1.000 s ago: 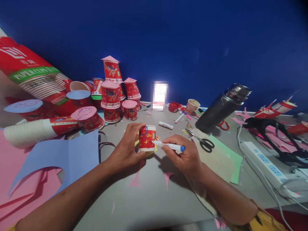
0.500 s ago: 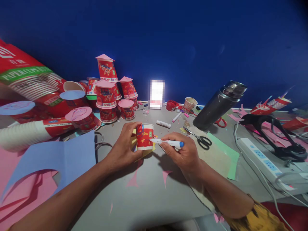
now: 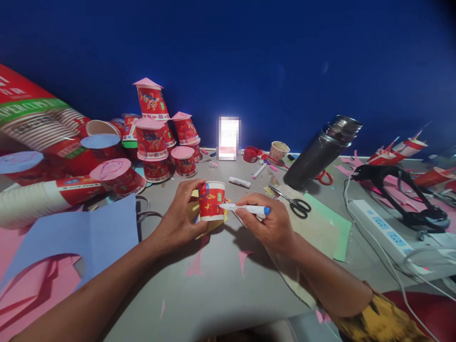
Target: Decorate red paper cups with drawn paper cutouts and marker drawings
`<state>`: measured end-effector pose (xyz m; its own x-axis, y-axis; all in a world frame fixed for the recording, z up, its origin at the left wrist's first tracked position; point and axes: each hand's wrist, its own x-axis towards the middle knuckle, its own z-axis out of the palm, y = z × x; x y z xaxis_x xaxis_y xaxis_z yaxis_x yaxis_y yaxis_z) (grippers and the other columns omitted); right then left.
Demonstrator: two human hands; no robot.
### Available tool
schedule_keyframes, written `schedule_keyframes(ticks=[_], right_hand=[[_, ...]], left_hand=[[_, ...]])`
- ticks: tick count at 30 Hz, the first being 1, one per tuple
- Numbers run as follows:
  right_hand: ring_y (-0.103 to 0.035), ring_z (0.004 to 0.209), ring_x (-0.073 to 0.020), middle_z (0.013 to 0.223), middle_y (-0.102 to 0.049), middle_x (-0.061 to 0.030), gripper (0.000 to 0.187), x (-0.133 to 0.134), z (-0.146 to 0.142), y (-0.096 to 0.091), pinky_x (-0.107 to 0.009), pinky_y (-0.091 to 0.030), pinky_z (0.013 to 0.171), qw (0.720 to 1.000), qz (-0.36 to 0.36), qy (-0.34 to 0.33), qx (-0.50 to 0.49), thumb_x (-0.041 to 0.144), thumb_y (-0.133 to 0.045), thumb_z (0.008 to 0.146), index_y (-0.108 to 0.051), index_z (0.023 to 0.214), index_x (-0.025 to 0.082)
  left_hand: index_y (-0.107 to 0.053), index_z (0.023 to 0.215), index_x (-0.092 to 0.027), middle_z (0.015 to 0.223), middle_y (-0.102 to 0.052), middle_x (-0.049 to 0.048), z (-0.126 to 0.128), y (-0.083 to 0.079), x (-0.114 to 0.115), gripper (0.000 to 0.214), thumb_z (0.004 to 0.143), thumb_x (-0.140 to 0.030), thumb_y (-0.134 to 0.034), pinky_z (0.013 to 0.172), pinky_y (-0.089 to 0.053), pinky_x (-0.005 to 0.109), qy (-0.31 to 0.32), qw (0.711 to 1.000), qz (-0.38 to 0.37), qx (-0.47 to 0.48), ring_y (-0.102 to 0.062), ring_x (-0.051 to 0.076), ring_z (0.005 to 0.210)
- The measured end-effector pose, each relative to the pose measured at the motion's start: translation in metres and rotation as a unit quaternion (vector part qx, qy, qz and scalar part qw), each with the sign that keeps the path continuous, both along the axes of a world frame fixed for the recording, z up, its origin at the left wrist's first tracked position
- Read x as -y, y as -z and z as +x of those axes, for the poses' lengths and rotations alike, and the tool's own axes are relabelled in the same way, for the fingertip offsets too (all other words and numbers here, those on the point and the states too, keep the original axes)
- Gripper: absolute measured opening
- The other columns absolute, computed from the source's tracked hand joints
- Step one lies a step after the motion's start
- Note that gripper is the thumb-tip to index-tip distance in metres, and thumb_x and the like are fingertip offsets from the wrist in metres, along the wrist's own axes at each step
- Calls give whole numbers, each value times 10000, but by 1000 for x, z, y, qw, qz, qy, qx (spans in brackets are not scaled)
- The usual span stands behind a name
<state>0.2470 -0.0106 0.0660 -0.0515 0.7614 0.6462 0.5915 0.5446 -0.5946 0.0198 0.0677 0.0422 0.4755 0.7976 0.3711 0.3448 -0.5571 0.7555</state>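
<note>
The left hand was wrapped around a red paper cup, fingers curled over its far side and thumb on the near side, keeping it upright on a yellow paper sheet on the grey table. The right hand pinched a white marker with a blue cap between thumb and fingers, its tip touching the cup's right wall.

Just beyond the right hand lay black-handled scissors on a green paper sheet, with a glue stick ahead of the cup. Pink paper scraps sat under the wrists. Outward from the left hand lay a blue paper sheet, then a pile of red cups capped with pink paper and sleeves of stacked cups. Farther right of the right hand stood a dark steel flask, and beyond it a white power strip.
</note>
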Motion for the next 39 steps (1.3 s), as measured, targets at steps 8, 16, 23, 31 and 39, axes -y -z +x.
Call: schedule_keyframes(ticks=[8,16,23,31,39], right_hand=[[-758,745,-186,876,-815,-46,96,1,0,-4,-302,-604,741,1000,11,3,-3,275,-677,972,-758,960,223],[-769,791,-196,887,-815,-51,94,0,-2,-1,-304,-607,768,1000,23,-4,7,274,-682,974,-763,977,226],[-764,768,-186,871,-814,-39,85,-1,-1,-1,-292,-605,760,1000,15,12,-10,264,-691,956,-765,948,221],[-742,722,-168,854,-810,-35,89,-1,0,-2,-273,-582,710,1000,21,11,-7,263,-682,959,-754,937,215],[-712,649,-146,795,-788,-19,67,1,2,-4,-246,-542,639,1000,9,-6,-7,231,-685,941,-738,910,206]], left_hand=[[-425,1454,-285,1486,-478,101,-1,0,-1,765,735,-187,-667,1120,-538,531,4,1000,4,-11,-555,312,1349],[-424,1446,-283,1463,-479,106,0,1,0,742,761,-232,-706,1087,-557,536,3,1000,-18,-11,-606,309,1285],[-448,1443,-315,1460,-504,94,-1,1,-1,757,734,-186,-683,1094,-553,576,0,1000,-7,1,-608,317,1282],[-441,1444,-300,1499,-473,101,-1,1,0,762,728,-184,-676,1102,-550,575,1,1000,-18,8,-602,324,1302],[-426,1471,-300,1548,-451,105,-1,3,1,801,725,-165,-684,996,-621,516,-10,1000,-24,1,-649,315,1240]])
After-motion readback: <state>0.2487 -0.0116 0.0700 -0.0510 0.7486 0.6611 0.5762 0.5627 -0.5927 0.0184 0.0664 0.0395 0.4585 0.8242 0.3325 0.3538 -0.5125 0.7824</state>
